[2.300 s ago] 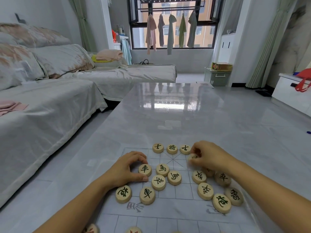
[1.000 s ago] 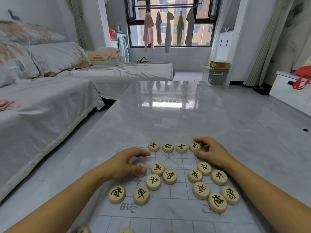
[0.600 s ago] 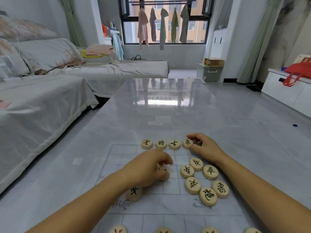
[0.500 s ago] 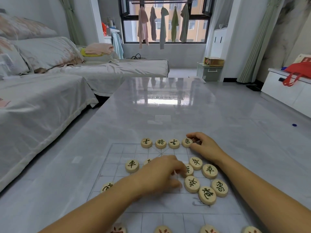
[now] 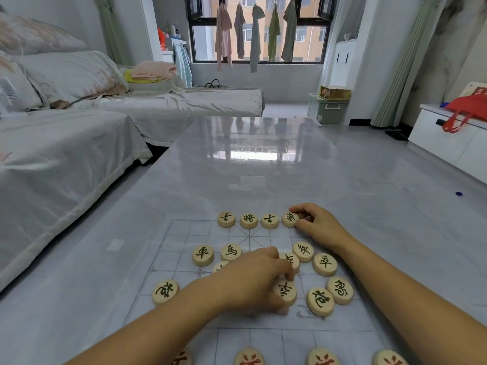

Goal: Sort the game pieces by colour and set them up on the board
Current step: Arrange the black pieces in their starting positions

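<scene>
The right hand (image 5: 320,227) pinched the end disc (image 5: 289,219) of a row of four dark-lettered pieces, its fingers (image 5: 300,207) curled over the top and the thumb below. This row lay along the far edge of the board (image 5: 184,233). The left hand (image 5: 250,280) curled its fingers (image 5: 279,267) round a loose disc (image 5: 285,292) and gripped it. More dark-lettered discs (image 5: 320,301) lay just right of those fingers, and two discs (image 5: 203,255) lay to their left. Red-lettered discs (image 5: 249,357) sat behind both wrists, on the grey bench (image 5: 263,180).

Left hand (image 5: 253,281) curled, pinching, right hand (image 5: 320,225) pinching farther forward
</scene>
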